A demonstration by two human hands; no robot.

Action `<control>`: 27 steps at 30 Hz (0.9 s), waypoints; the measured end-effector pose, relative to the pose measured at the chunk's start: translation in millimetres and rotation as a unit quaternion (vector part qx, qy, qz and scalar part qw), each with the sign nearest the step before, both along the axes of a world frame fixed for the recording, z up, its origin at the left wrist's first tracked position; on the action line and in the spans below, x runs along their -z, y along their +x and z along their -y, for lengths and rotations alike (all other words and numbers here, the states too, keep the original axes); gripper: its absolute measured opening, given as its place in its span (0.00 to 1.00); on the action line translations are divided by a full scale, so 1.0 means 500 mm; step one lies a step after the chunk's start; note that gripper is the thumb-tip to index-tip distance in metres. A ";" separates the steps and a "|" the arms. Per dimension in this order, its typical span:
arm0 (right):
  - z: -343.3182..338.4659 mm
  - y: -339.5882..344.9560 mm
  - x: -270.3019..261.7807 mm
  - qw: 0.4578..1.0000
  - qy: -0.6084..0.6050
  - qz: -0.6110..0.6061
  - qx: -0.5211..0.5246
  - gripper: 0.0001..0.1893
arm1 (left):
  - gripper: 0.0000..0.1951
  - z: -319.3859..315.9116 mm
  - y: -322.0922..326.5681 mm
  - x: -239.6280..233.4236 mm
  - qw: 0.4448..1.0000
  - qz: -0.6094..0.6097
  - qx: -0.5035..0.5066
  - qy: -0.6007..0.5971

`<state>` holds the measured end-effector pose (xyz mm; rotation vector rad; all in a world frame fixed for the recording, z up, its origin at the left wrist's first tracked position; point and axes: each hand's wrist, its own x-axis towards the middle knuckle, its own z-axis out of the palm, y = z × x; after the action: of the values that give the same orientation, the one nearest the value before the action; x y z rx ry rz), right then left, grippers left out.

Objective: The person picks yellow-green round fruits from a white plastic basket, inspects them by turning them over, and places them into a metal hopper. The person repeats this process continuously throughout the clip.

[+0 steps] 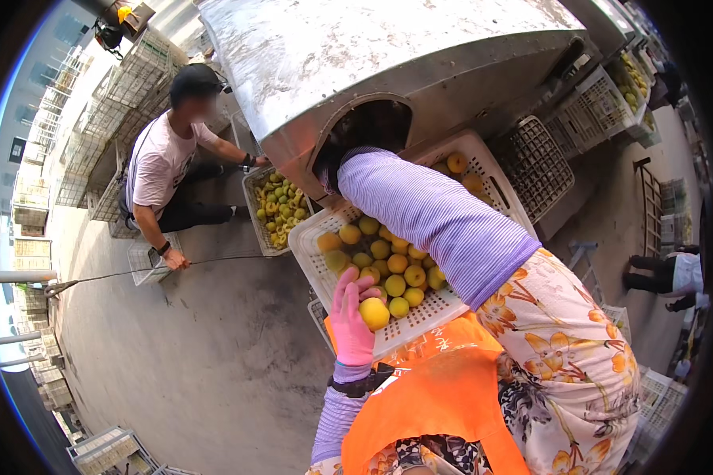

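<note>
A white plastic crate [333, 222] of yellow-green peaches or similar round fruit lies before me, against a metal machine [451, 74]. My left hand [353, 323], in a pink glove, is at the near left corner of the crate with a yellow fruit [374, 313] against its fingers and palm. My right arm, in a purple striped sleeve [428, 208], reaches across the crate into the machine's round opening [380, 122]. The right hand is out of view inside it, so what it holds does not show.
A co-worker [160, 160] crouches at the left, one hand near a crate [255, 237] of halved and whole fruit, the other by a cord [214, 259]. Stacked crates [136, 71] stand behind. A dark crate [535, 166] leans at the right; another person [668, 273] stands farther off.
</note>
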<state>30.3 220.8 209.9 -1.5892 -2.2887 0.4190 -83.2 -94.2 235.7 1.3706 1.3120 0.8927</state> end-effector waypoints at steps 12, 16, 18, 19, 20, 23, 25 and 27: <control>0.050 0.079 0.012 0.982 0.165 -0.092 0.021 0.15 | 0.19 -0.017 -0.013 0.013 0.976 -0.167 0.064 0.127; 0.217 0.125 -0.129 0.973 0.159 0.151 -0.068 0.20 | 0.26 -0.037 -0.007 -0.010 0.933 0.274 -0.109 -0.206; 0.319 0.179 -0.144 0.986 0.160 -0.027 -0.031 0.39 | 0.31 -0.071 -0.002 -0.014 0.915 0.330 -0.066 -0.222; 0.357 0.194 -0.158 0.985 0.096 -0.127 -0.063 0.46 | 0.34 -0.081 0.004 -0.014 0.904 0.358 -0.054 -0.227; 0.395 0.207 -0.157 0.975 0.064 -0.198 -0.077 0.47 | 0.35 -0.095 0.022 -0.021 0.899 0.379 -0.017 -0.218; 0.471 0.215 -0.155 0.941 0.036 -0.329 -0.073 0.48 | 0.39 -0.119 0.060 -0.060 0.891 0.417 0.057 -0.169; 0.497 0.217 -0.161 0.933 0.027 -0.358 -0.030 0.48 | 0.41 -0.122 0.087 -0.069 0.898 0.417 0.073 -0.117; 0.518 0.218 -0.170 0.931 0.000 -0.362 0.038 0.47 | 0.38 -0.114 0.077 -0.064 0.892 0.422 0.080 -0.143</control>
<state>139.5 -38.1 295.0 -1.2275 -1.6531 0.8233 -44.7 -37.1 267.6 0.6936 0.6047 0.9723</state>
